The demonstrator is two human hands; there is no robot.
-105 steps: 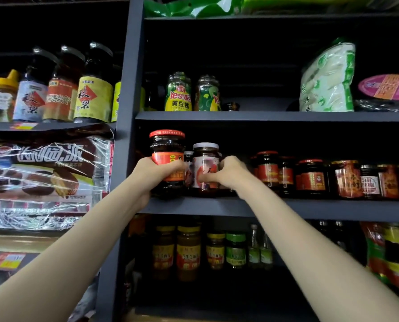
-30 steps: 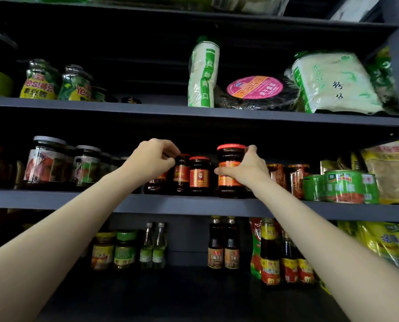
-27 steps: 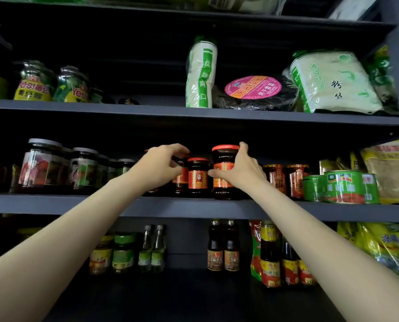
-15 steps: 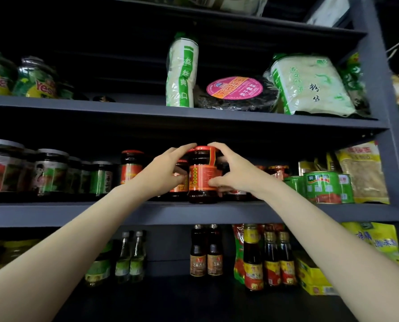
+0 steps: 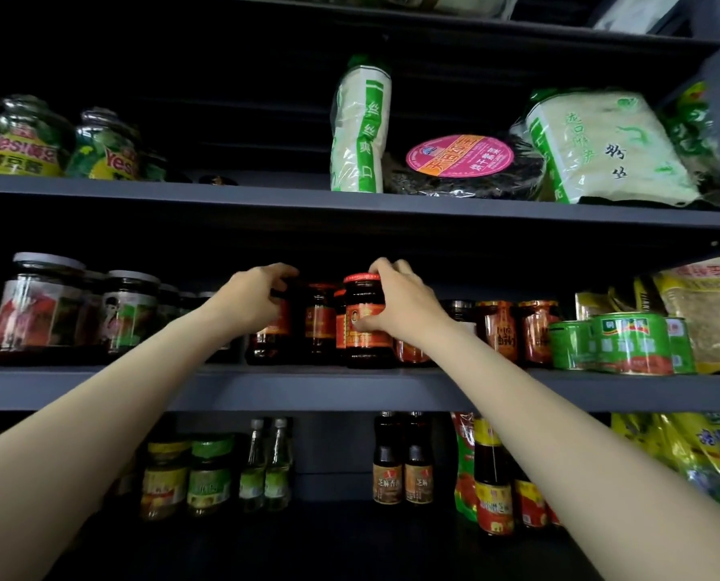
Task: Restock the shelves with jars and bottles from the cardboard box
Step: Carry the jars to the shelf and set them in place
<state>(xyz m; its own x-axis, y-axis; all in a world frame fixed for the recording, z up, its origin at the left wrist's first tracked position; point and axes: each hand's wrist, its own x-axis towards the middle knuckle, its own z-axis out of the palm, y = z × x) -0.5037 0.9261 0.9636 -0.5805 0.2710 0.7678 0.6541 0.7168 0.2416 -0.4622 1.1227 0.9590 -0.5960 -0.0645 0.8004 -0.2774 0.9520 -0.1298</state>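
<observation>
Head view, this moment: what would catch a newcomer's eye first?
Two bare forearms reach up to the middle shelf, where the right hand grips a red-lidded dark jar standing at the front edge. The left hand curls around a neighbouring jar. Above, a pink round label glows on a dark packet.

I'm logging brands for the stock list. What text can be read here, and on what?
"Yes!": yellow label of the far-left top-shelf jar.
"Yes": green-labelled jar beside it.
"粉丝": big white noodle pack.
Pink round label, red-lidded jar gripped by the right hand, green cans, lower bottles: too blurred.
</observation>
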